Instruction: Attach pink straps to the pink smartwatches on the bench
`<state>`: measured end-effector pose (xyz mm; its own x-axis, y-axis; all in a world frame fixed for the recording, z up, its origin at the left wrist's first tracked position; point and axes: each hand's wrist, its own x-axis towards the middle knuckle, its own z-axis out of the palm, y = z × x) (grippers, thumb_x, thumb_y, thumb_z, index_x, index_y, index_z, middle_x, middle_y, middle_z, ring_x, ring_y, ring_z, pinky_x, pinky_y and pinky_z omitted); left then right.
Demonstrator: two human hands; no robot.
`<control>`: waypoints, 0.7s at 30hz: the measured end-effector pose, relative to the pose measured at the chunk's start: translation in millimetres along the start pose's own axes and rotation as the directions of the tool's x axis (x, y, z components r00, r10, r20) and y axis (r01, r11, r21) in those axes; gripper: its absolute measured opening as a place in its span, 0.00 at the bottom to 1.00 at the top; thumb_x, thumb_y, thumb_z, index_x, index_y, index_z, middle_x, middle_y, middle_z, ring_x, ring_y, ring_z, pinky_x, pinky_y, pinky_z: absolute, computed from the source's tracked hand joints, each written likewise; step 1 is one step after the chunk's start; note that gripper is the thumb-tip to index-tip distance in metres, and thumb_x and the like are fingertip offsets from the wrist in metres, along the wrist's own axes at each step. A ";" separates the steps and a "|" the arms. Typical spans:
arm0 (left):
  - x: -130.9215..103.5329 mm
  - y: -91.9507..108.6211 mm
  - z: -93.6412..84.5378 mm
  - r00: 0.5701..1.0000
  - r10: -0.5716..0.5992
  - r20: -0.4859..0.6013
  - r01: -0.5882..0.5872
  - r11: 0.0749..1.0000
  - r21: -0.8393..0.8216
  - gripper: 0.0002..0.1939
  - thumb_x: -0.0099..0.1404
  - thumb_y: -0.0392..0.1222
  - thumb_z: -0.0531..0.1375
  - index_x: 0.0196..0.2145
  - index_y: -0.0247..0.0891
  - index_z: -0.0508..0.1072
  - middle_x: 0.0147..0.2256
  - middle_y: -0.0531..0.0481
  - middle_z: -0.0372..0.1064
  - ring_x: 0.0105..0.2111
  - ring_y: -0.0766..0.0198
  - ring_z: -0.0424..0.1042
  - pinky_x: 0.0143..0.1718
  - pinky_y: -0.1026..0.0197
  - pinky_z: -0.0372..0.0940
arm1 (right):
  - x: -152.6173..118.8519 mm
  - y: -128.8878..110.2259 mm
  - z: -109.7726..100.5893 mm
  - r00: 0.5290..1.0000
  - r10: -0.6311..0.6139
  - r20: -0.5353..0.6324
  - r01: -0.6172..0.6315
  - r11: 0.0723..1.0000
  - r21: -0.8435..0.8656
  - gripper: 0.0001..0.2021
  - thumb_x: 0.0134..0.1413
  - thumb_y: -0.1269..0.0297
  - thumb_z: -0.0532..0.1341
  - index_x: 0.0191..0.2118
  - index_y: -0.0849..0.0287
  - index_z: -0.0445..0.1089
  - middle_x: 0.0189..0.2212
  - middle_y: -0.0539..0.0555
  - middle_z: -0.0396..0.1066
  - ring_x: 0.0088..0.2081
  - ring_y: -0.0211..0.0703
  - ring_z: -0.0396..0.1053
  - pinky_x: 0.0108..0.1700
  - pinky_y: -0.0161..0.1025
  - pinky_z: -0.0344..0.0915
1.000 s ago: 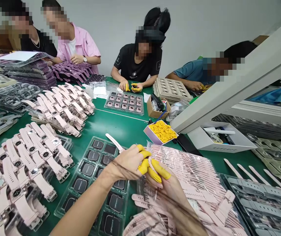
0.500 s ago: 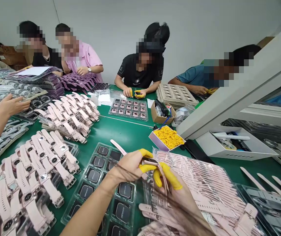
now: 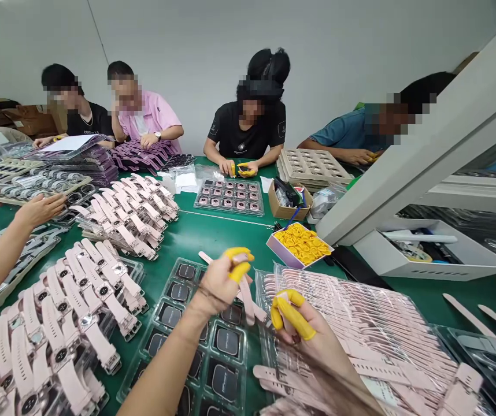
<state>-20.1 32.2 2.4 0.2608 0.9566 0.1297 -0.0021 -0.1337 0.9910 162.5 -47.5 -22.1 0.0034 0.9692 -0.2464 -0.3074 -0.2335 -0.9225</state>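
Lower left, finished pink-strapped watches (image 3: 78, 306) fill trays; black strapless watch faces (image 3: 213, 346) wait. Left hand (image 3: 219, 280) pinches a pale pink silicone strap (image 3: 245, 292); right hand (image 3: 304, 335) curls closed, contents hidden.

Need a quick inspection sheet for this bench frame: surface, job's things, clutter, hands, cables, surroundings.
Surface: green table, crowded.
Job's things: pink strap hanging from left hand; tray of dark watch bodies under it; bagged pink straps under right hand.
Clutter: assembled pink watches at left; box of yellow finger cots; white tray.
Hands: left hand pinches the strap; right hand fingers curled, contents unclear; both wear yellow cots.
Cables: nothing seen.
Surroundings: four co-workers seated opposite; another person's arm at left; white beam at right.
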 end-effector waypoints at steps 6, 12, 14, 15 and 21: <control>-12.2 -4.1 23.2 0.867 0.181 0.465 -0.366 0.864 0.346 0.24 0.67 0.30 0.53 0.58 0.39 0.74 0.60 0.40 0.72 0.62 0.53 0.70 0.66 0.49 0.65 | 1.3 10.3 0.9 0.996 0.012 0.094 -0.022 0.994 0.103 0.18 0.54 0.46 0.72 0.32 0.55 0.72 0.18 0.45 0.64 0.18 0.33 0.54 0.22 0.33 0.53; -7.1 -3.5 18.0 0.838 0.211 0.504 -0.401 0.863 0.306 0.28 0.66 0.26 0.50 0.60 0.42 0.73 0.56 0.43 0.71 0.57 0.58 0.72 0.62 0.53 0.69 | 7.2 15.4 -0.1 0.987 0.035 0.155 -0.064 0.980 0.186 0.14 0.59 0.53 0.69 0.34 0.58 0.71 0.18 0.44 0.63 0.17 0.30 0.49 0.20 0.31 0.48; -5.5 -7.1 17.8 0.834 0.238 0.498 -0.429 0.848 0.313 0.29 0.67 0.26 0.50 0.60 0.43 0.72 0.55 0.44 0.72 0.57 0.58 0.72 0.62 0.52 0.69 | 9.2 14.0 2.2 0.989 0.042 0.140 -0.073 0.973 0.221 0.16 0.55 0.52 0.71 0.33 0.58 0.69 0.17 0.42 0.62 0.16 0.30 0.47 0.18 0.30 0.46; -5.0 -9.5 18.2 0.834 0.252 0.491 -0.443 0.836 0.323 0.30 0.66 0.26 0.50 0.61 0.43 0.71 0.56 0.44 0.72 0.58 0.57 0.72 0.63 0.51 0.68 | 9.8 12.5 3.8 0.989 0.049 0.137 -0.081 0.967 0.240 0.17 0.54 0.51 0.71 0.33 0.58 0.68 0.16 0.42 0.61 0.16 0.29 0.46 0.18 0.30 0.45; -7.7 -18.1 18.4 0.854 0.216 0.473 -0.425 0.814 0.396 0.25 0.74 0.35 0.50 0.65 0.42 0.68 0.62 0.42 0.68 0.62 0.54 0.69 0.67 0.50 0.65 | 10.1 -2.3 12.2 0.991 0.027 0.133 -0.078 0.917 0.391 0.19 0.49 0.51 0.73 0.30 0.57 0.64 0.15 0.39 0.56 0.15 0.28 0.43 0.18 0.30 0.40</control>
<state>-4.4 22.4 -17.1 0.6786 0.6660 0.3097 0.2698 -0.6183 0.7382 151.6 -36.2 -18.8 -0.1312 0.9643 -0.2299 -0.6542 -0.2585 -0.7108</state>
